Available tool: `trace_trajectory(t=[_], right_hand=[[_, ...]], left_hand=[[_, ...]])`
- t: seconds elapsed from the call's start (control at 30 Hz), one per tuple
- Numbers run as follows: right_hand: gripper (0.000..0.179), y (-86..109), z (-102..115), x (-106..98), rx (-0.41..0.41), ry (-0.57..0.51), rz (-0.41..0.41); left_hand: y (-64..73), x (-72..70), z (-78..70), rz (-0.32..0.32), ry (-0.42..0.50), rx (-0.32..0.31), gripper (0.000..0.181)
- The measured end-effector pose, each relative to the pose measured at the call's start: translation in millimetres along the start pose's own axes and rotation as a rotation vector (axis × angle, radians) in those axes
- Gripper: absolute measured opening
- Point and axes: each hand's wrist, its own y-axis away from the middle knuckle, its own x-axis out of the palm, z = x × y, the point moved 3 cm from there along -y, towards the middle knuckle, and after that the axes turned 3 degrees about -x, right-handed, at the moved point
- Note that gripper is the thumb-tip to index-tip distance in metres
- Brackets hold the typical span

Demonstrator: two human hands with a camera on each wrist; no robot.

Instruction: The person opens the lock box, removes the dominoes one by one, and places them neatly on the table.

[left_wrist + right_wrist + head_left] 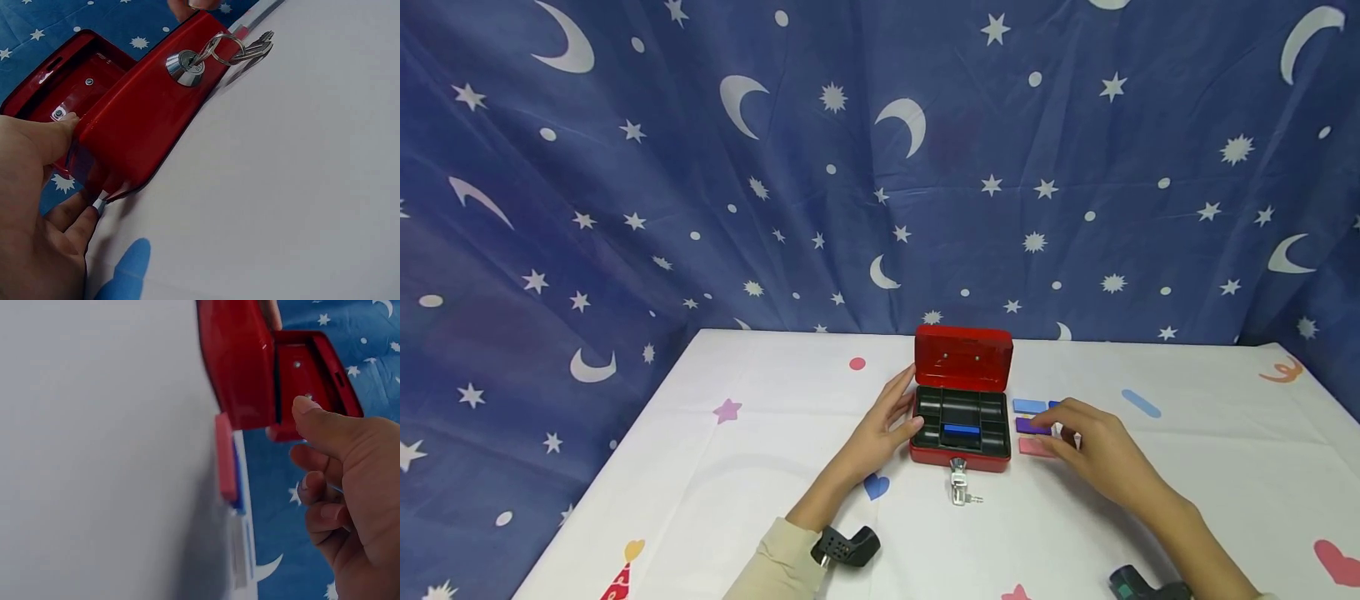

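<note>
A red cash box (934,457) stands with its lid (962,367) raised and a black divided tray (960,407) inside. One blue flat block (962,430) lies in a front compartment. My left hand (880,429) holds the box's left side, thumb over the rim and fingers low on the wall. Just right of the box are a light blue block (1028,406), a purple block (1030,426) and a pink block (1034,448). Over these hovers my right hand (1097,450), its fingers loosely bent with nothing between them in the right wrist view. It partly hides another blue block (1055,405).
Keys (256,47) on a ring hang from the silver lock (186,67) at the box front. A white cloth (760,467) printed with coloured shapes covers the table. Behind it hangs a dark blue curtain (820,150) with moons and stars.
</note>
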Motion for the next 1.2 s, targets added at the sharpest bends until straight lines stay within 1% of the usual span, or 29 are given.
trace_trajectory(t=[0.1,0.2,0.4,0.5,0.63,0.73,0.83,0.97,1.2], right_hand=[[0.032,-8.0,8,0,-0.017,-0.017,-0.016],[0.032,-16.3,15,1,-0.024,-0.046,-0.022],[0.030,-27.4,26,6,-0.030,-0.090,-0.040],[0.028,-31.5,32,10,-0.009,-0.112,-0.013],[0.025,-37.5,38,15,0.015,-0.129,0.030],[0.023,-42.3,41,20,0.013,-0.139,0.042],[0.021,-46.1,43,25,0.012,-0.139,0.060],[0.018,-49.2,44,32,0.020,-0.135,0.088],[0.015,-46.4,45,41,0.054,-0.106,0.131]], left_hand=[[0.3,-0.5,-1.1,-0.007,-0.006,0.006,0.071],[0.5,-0.8,-2.1,-0.015,-0.006,0.012,0.070],[-0.7,-0.1,-1.9,0.001,-0.002,0.020,0.070],[-2.0,0.3,1.2,0.007,-0.006,0.025,0.071],[-6.1,1.1,18.9,-0.008,-0.006,0.031,0.073],[-9.0,1.2,32.5,-0.026,-0.012,0.031,0.074],[-9.4,0.7,36.0,-0.037,-0.016,0.030,0.074],[-9.0,0.4,37.0,-0.046,-0.018,0.022,0.074],[-8.8,0.5,38.1,-0.040,-0.023,0.025,0.073]])
